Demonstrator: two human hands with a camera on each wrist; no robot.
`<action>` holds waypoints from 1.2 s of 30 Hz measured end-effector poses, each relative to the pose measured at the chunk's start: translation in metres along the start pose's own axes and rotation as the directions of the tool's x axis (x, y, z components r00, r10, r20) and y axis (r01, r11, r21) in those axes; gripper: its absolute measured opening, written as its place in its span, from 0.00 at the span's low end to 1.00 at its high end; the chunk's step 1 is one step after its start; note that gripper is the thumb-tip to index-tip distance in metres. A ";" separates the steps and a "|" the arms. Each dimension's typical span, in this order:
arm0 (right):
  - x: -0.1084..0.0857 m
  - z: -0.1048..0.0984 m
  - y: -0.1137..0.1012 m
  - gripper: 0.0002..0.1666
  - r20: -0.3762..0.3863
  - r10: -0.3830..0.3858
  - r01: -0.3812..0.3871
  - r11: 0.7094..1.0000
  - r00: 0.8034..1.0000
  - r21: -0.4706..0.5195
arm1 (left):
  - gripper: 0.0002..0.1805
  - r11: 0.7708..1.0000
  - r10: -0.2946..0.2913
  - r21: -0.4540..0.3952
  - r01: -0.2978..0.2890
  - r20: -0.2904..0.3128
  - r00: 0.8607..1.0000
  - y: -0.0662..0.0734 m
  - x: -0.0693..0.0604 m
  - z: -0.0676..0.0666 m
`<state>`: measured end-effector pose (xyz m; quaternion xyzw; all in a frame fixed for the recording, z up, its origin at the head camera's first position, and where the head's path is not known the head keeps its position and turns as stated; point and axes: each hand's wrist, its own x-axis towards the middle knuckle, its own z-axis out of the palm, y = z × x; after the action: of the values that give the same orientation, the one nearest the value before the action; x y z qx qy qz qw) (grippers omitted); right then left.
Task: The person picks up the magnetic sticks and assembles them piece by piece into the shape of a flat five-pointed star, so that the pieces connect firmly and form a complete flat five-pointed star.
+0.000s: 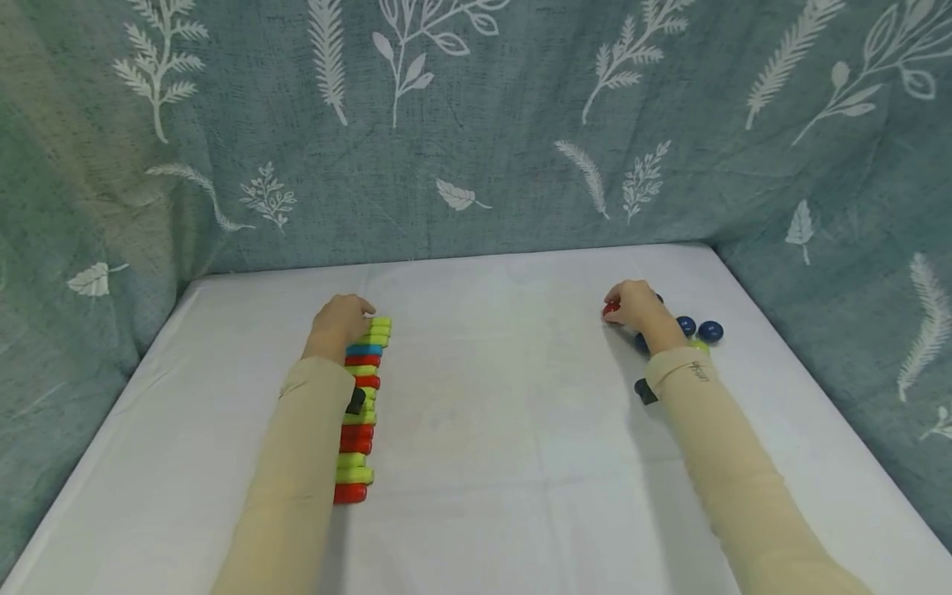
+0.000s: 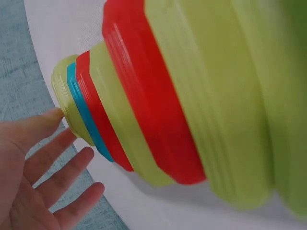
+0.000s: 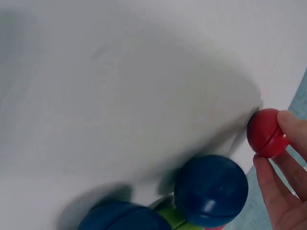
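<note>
A long row of yellow-green, red and blue pieces (image 1: 359,431) lies side by side on the table, running away from the camera. At its far end the left hand (image 1: 342,319) touches the last yellow-green piece (image 2: 72,100) with thumb and index fingertips, its other fingers spread in the left wrist view. The right hand (image 1: 641,310) pinches a red ball (image 3: 266,132) between thumb and fingers, at the far right of the table. Beside it in the right wrist view is a dark blue ball (image 3: 211,190), apart from the red one.
More dark blue balls (image 1: 711,332) and a green one (image 1: 699,345) lie around the right forearm, partly hidden by it. A patterned green curtain (image 1: 461,149) hangs behind the white table (image 1: 476,397).
</note>
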<state>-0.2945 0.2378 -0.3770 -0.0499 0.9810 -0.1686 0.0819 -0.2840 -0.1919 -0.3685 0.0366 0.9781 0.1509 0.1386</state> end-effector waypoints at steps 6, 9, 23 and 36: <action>0.002 0.002 0.000 0.21 -0.013 0.012 -0.012 1.000 1.000 0.019 | 0.19 1.000 -0.008 -0.009 0.009 0.015 1.000 0.003 0.002 0.003; 0.000 0.003 0.000 0.21 -0.009 0.025 -0.025 0.999 1.000 0.046 | 0.18 1.000 -0.011 0.003 0.011 0.015 1.000 0.003 0.003 0.004; -0.004 0.012 0.008 0.20 -0.040 0.016 -0.005 0.966 0.999 0.258 | 0.16 0.999 0.051 0.018 -0.051 -0.018 0.999 0.006 0.003 0.008; -0.003 0.019 -0.015 0.20 0.089 -0.041 0.004 0.927 0.995 0.376 | 0.14 0.961 0.248 0.133 -0.244 -0.012 0.969 0.033 0.015 0.010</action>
<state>-0.2873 0.2185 -0.3889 -0.0525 0.9250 -0.3514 0.1345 -0.2946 -0.1557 -0.3715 0.1647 0.9756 0.1033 0.1020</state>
